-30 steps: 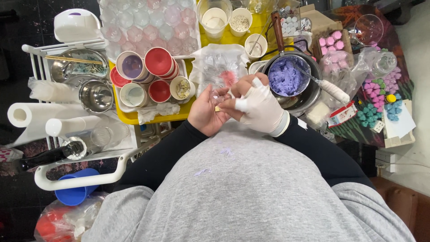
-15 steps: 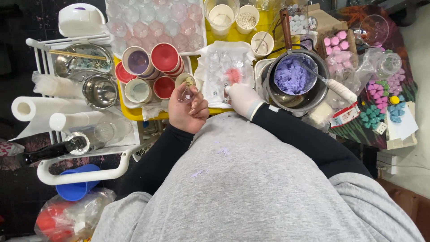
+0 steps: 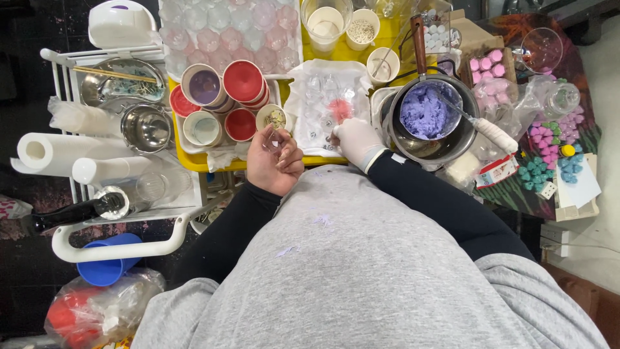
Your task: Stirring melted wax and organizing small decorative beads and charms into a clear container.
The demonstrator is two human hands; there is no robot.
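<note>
My bare left hand [image 3: 274, 161] cups a small clear half-sphere mould piece [image 3: 272, 139] in its fingers, just below a small cup of dried bits [image 3: 274, 118]. My right hand [image 3: 352, 139], in a white glove, reaches onto a white cloth [image 3: 310, 90] with several clear mould pieces and a pink lump [image 3: 340, 108], its fingertips pinching something small there. A metal pan of purple paste [image 3: 426, 111] with a spoon sits right of the gloved hand.
Red and white paper cups [image 3: 223, 97] stand on a yellow tray [image 3: 187, 160]. A clear mould sheet [image 3: 226, 32] lies behind. A white cart [image 3: 116, 232] at left holds steel bowls, paper rolls and a bottle. Pink and teal shapes [image 3: 549, 145] lie at right.
My hands were together at my chest; they have parted. The left hand moved left holding the clear piece, and the gloved right hand reached forward onto the white cloth.
</note>
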